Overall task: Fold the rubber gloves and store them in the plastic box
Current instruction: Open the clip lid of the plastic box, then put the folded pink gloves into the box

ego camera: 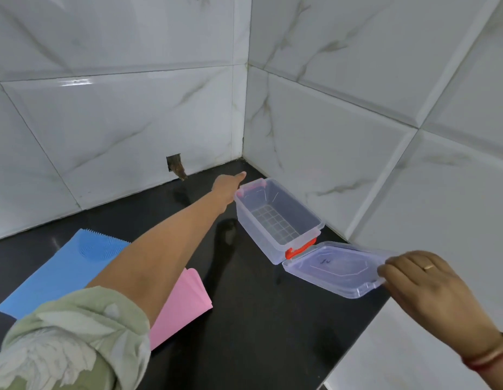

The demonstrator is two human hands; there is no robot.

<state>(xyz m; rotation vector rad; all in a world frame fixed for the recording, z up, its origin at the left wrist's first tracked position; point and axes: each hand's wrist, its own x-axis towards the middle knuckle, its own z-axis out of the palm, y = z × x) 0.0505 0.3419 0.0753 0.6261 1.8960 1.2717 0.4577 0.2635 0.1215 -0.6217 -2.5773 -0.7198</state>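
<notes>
A clear plastic box (275, 218) with red latches stands open and empty on the black counter near the wall corner. Its clear lid (333, 267) lies tilted off the box's near end, and my right hand (422, 280) pinches the lid's right edge. My left hand (227, 187) reaches along the box's far left corner, fingers stretched out and touching its rim. A blue rubber glove (67, 263) with bristles lies flat at the left. A pink glove (182, 302) lies beside it, partly hidden under my left forearm.
White marble-look tiled walls close the counter at the back and right. A small broken hole (175, 166) shows in the back wall at counter level. A white ledge (399, 356) borders the counter at lower right. Bare black counter (253, 319) lies between gloves and box.
</notes>
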